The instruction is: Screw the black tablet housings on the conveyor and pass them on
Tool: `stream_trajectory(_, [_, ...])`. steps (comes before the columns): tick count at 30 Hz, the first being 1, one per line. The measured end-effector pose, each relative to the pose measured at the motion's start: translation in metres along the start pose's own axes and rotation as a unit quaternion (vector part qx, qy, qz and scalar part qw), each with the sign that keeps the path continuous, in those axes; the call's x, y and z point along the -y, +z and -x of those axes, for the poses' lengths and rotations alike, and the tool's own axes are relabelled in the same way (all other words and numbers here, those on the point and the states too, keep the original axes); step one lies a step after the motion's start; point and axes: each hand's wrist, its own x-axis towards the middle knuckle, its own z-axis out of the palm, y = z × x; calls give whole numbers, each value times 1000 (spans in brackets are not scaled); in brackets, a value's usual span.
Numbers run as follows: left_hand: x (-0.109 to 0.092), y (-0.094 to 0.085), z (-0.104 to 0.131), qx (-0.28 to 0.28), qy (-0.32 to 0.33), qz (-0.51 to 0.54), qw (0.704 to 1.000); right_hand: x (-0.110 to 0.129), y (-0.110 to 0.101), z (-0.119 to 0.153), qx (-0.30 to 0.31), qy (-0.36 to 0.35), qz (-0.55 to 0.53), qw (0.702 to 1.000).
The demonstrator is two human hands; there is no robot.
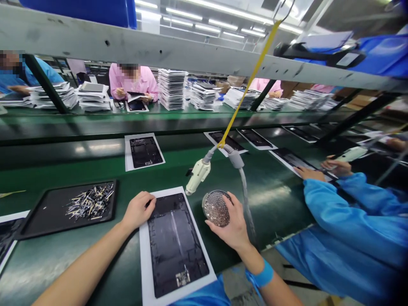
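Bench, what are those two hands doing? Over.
Left hand at upper-left edge of dark panel; right hand holding round dish. Panel flat on white sheet. Corded tool hanging near dish.

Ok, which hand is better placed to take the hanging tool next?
Probably the left hand: it's at a corner of the dark panel, with no loose part visible in it. The right hand is also near the hanging tool, but grips the round dish.
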Motion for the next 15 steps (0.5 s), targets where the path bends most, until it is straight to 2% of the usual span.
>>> stream_trajectory(12, [2, 1, 0, -1, -3, 5, 1000, -7, -4, -10, 25, -39, -3, 999])
stream_trajectory(15, [2, 1, 0, 2, -7, 3, 1000, -11, -4, -10, 47, -58, -19, 997])
